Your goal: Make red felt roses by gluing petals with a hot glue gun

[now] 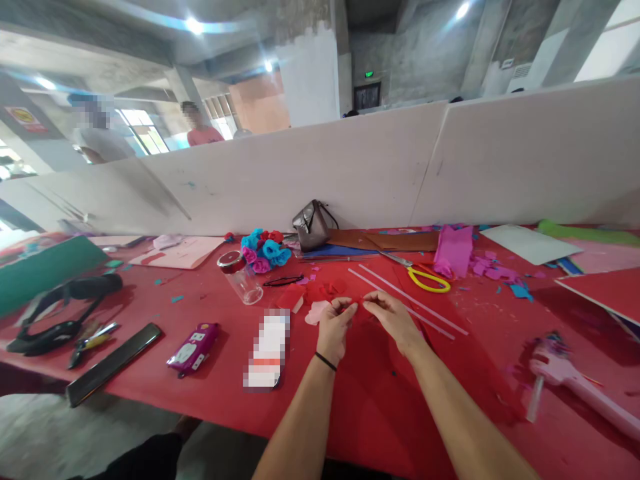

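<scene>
My left hand [336,327] is closed in a pinch, a dark band round its wrist. Close beside it, my right hand [393,319] pinches too, the fingertips of both nearly meeting. A small red piece, apparently paper, shows at the fingertips, hard to tell from the red tabletop. Pale pink paper petals [316,313] lie by the left hand. Just beyond are loose red paper pieces [327,289]. Two thin clear sticks [415,299] lie slantwise behind the right hand. Farther back rest yellow-handled scissors [427,280].
Left of my hands are a phone [269,350], a purple wipes pack [194,348], a clear jar [245,283] and blue and pink paper flowers [267,252]. A pink glue gun [575,383] lies right. A silver-grey bag [313,225] stands against the white partition [350,163].
</scene>
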The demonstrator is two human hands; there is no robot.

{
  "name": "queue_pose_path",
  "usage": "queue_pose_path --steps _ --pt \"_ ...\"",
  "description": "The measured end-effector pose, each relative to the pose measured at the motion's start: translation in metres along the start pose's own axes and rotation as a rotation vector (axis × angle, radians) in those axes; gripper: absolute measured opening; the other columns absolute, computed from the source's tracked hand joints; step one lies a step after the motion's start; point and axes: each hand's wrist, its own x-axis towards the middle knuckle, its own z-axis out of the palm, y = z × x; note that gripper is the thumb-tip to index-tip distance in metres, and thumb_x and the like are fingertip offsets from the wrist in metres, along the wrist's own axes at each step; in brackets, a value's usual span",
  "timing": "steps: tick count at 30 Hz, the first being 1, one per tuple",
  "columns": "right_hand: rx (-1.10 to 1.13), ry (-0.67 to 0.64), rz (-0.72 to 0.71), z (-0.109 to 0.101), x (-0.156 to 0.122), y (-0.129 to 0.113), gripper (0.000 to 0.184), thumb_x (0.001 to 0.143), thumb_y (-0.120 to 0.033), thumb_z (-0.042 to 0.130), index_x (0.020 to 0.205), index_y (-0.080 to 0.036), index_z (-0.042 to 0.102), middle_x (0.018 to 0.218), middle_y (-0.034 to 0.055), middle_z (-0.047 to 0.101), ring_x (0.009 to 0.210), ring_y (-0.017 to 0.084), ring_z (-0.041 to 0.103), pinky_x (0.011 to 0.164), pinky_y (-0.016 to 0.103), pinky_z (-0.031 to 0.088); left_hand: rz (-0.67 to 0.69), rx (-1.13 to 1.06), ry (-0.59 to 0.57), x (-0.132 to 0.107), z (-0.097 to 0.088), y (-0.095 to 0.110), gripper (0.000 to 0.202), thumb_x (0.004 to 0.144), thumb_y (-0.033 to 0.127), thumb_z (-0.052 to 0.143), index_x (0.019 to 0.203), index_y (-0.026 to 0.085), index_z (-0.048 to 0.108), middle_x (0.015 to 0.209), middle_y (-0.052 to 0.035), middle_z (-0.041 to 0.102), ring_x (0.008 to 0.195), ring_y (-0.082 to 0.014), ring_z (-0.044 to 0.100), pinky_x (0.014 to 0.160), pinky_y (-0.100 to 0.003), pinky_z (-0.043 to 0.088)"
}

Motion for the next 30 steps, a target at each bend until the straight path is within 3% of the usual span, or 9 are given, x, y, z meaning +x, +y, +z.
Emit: queue_pose_path --steps 5,9,21,27,30 --pt "-0.056 -0.06 -0.04 0.0001 -0.0001 0.0041 0.019 0.064 -0.035 0.062 0.074 -0.019 0.062 0.068 -0.0015 0.06 0.065 0.015 0.052 0.066 0.029 0.04 0.0 -0.016 -0.009 0.0002 -0.0004 -0.0014 0.039 0.048 0.031 0.084 0.074 0.014 0.06 0.053 0.0085 0.048 0.039 0.0001 0.031 0.042 -0.018 0.018" --pt "-0.076 -0.097 -0.025 -0.0012 -0.0006 0.0024 0.018 0.064 -0.035 0.06 0.072 -0.019 0.062 0.067 -0.0015 0.061 0.066 0.015 0.052 0.066 0.029 0.04 -0.006 0.027 -0.015 -0.0008 0.0012 -0.0009 0.038 0.047 0.032 0.084 0.07 0.012 0.062 0.055 0.0054 0.052 0.044 -0.0015 0.037 0.044 -0.018 0.023" --pt "-0.038 0.048 -0.067 0.0021 0.0011 0.0077 0.024 0.064 -0.04 0.065 0.075 -0.019 0.063 0.071 0.0026 0.065 0.068 0.018 0.058 0.069 0.031 0.045 0.01 0.026 0.002 -0.0006 0.0013 -0.0009 0.035 0.048 0.031 0.083 0.067 0.012 0.06 0.053 0.0067 0.049 0.041 -0.0006 0.033 0.042 -0.018 0.019" --pt "-0.061 0.072 -0.092 0.0007 0.0008 0.007 0.028 0.065 -0.045 0.066 0.073 -0.019 0.064 0.07 0.0033 0.066 0.067 0.019 0.059 0.067 0.032 0.046 -0.029 0.024 -0.009 -0.0002 0.0005 -0.0007 0.042 0.047 0.029 0.084 0.08 0.01 0.067 0.054 0.0054 0.054 0.038 0.0007 0.03 0.042 -0.019 0.017" --pt "-0.072 0.065 -0.101 0.0005 0.0003 0.0062 0.028 0.066 -0.046 0.066 0.072 -0.019 0.065 0.072 0.0039 0.068 0.068 0.019 0.06 0.068 0.032 0.046 -0.057 0.009 -0.012 -0.0006 0.0008 -0.0015 0.039 0.046 0.031 0.085 0.073 0.011 0.065 0.051 0.006 0.051 0.038 0.0 0.031 0.042 -0.019 0.018"
